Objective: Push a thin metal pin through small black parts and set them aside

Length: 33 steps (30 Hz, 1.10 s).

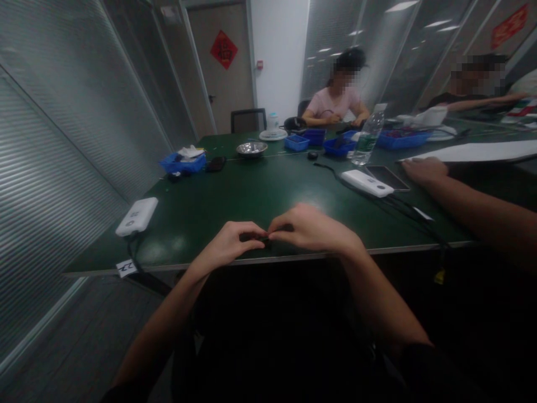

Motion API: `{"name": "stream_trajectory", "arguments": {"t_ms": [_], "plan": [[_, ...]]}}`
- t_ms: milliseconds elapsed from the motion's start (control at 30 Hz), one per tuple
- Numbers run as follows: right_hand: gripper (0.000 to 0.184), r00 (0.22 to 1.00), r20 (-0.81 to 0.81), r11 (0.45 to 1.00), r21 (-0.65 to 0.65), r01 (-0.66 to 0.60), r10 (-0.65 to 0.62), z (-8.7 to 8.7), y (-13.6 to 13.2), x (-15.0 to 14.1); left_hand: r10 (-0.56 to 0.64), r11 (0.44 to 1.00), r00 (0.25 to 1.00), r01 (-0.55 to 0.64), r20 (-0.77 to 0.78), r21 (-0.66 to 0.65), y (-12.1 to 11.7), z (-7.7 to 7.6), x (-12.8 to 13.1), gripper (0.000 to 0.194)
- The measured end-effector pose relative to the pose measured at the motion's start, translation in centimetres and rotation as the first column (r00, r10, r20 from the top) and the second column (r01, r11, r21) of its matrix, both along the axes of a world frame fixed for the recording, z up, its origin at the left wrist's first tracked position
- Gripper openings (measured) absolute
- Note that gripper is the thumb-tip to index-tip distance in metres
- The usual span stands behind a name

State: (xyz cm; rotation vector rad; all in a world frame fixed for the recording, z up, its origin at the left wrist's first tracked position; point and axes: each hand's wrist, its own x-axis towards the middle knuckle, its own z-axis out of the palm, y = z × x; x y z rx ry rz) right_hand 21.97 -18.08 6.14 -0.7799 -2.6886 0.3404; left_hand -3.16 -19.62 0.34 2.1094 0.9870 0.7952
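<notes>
Close to the front edge of the green table (218, 204), both of my hands meet, fingertips almost touching. Thumb and fingers of my left hand (232, 240) are pinched around a small dark object (265, 239). From the other side, my right hand (308, 229) pinches at the same spot. The dark piece is mostly covered by the fingertips, and its kind is too small and blurred to make out.
A white power bank (137, 216) with a cable lies left; another power bank (367, 183) lies right, near a phone (386, 178) and water bottle (369, 137). Farther back are a metal bowl (251, 149) and blue trays (182, 163). Another person's arm (470, 201) reaches in from the right.
</notes>
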Motion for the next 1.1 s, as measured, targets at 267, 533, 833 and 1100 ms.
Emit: {"name": "stream_trajectory", "arguments": {"t_ms": [267,533,833,1100], "plan": [[0.011,0.984,0.175,0.982,0.190,0.007,-0.041,2.7,0.1,-2.6,0.045,0.999,0.999,-0.045,-0.005,-0.004,-0.1,0.1,-0.1,0.015],[0.013,0.986,0.148,0.965,0.262,0.030,-0.071,3.4,0.3,-2.5,0.154,0.983,0.986,-0.146,-0.065,0.109,-0.1,-0.2,-1.6,0.021],[0.037,0.791,-0.325,0.817,0.084,0.571,-0.519,-3.4,0.7,8.5,0.547,0.814,0.806,-0.450,-0.226,0.366,-1.1,-1.0,-10.4,0.035],[0.037,0.630,-0.290,0.647,0.046,0.761,-0.720,-8.2,0.6,12.5,0.815,0.578,0.486,-0.661,-0.314,0.478,-1.3,-1.9,-17.0,0.041]]}}
